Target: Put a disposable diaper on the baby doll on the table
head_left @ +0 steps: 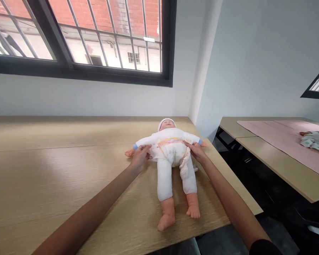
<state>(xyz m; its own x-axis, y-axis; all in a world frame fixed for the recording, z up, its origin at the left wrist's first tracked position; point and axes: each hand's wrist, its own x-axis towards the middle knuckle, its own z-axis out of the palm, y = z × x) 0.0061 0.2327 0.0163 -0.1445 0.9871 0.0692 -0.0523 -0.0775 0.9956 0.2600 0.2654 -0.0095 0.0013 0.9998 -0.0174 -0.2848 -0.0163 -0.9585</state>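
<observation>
Around hips of white-dressed doll (164, 179) sat diaper (172, 151), crumpled at one thigh. Doll lay face up on wooden table (55, 177). Hands were apart, at opposite sides of doll: left hand (141, 156) closed on diaper's side flap, right hand (197, 152) touched waist edge; whether gripping, I could not tell. Barred window (167, 42) was behind doll.

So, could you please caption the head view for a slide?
Left hand and right hand hold the sides of a diaper on a supine doll on a table.
</observation>
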